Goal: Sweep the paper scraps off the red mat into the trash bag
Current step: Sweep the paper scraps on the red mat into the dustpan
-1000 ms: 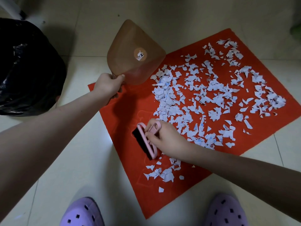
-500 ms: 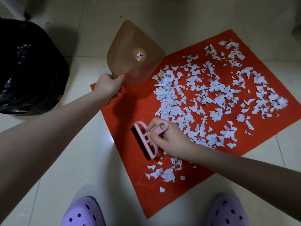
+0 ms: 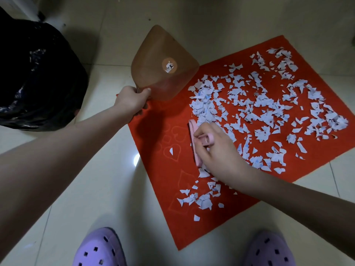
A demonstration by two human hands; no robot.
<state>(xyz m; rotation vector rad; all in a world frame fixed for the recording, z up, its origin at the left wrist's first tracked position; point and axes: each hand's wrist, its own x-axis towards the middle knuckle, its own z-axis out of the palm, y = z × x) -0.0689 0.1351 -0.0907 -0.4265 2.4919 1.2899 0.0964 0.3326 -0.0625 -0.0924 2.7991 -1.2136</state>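
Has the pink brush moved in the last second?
Yes. The pink brush has slid across the red mat, away from its left edge and up against the paper scraps.

Right hand [image 3: 217,150] has swept brush [image 3: 196,150] into scraps [image 3: 249,112].

1. Just the one camera here, worn on the person's head, so it's their own eye-line: facing forward and tipped steeply down at the tiled floor [image 3: 211,20].
2. It's wide-angle. Both forearms run in from the bottom corners, and the purple clogs [image 3: 98,248] sit right on the bottom edge.
3. Close range, about arm's reach. The right hand [image 3: 217,150] with the pink brush [image 3: 194,131] lands roughly dead centre; the left hand [image 3: 132,101] with the brown dustpan [image 3: 159,60] sits up and left of it.
4. The red mat [image 3: 159,131] fills centre and right, clipped by the right edge. The black trash bag [image 3: 38,83] is clipped by the left edge.
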